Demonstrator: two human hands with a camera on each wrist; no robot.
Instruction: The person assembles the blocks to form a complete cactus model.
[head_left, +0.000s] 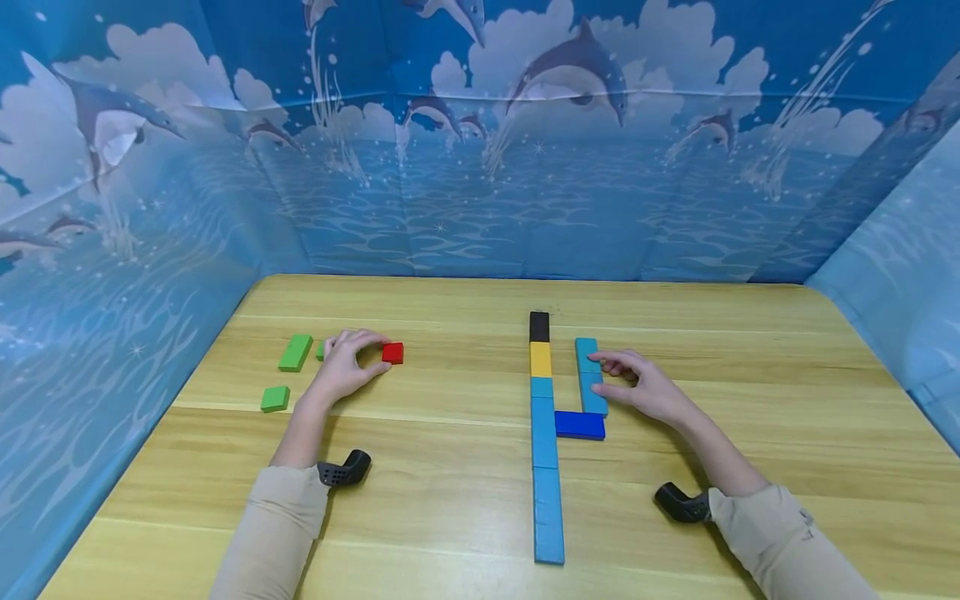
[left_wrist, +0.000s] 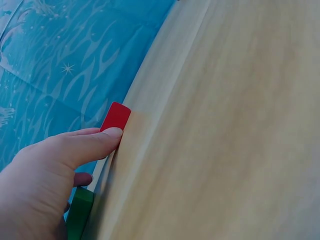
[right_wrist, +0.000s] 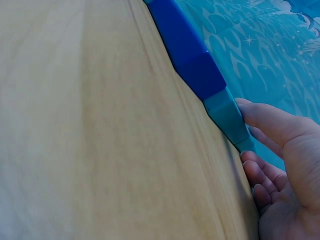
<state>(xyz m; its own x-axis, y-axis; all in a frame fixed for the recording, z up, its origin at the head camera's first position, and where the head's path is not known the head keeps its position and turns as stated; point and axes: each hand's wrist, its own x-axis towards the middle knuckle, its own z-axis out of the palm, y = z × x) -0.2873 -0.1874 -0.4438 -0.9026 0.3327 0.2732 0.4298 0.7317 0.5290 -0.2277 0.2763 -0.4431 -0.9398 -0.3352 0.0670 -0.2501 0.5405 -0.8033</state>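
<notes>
On the left side of the table my left hand (head_left: 347, 367) pinches a small red block (head_left: 393, 353) between thumb and index finger. In the left wrist view the thumb lies against the side of the red block (left_wrist: 116, 116). Over on the right, my right hand (head_left: 645, 385) touches the right side of two light blue blocks (head_left: 589, 357) standing end to end, with thumb and fingertips apart along them. A dark blue block (head_left: 580, 425) lies crosswise at their near end. In the right wrist view the thumb rests at the light blue block (right_wrist: 227, 116).
A long row runs toward me: a black block (head_left: 539, 326), a yellow block (head_left: 540, 359) and several light blue blocks (head_left: 545, 433). The dark blue block adjoins its right side. Green blocks (head_left: 296, 353) lie by the left hand, one partly hidden. A dolphin-print curtain (head_left: 480, 217) borders the table.
</notes>
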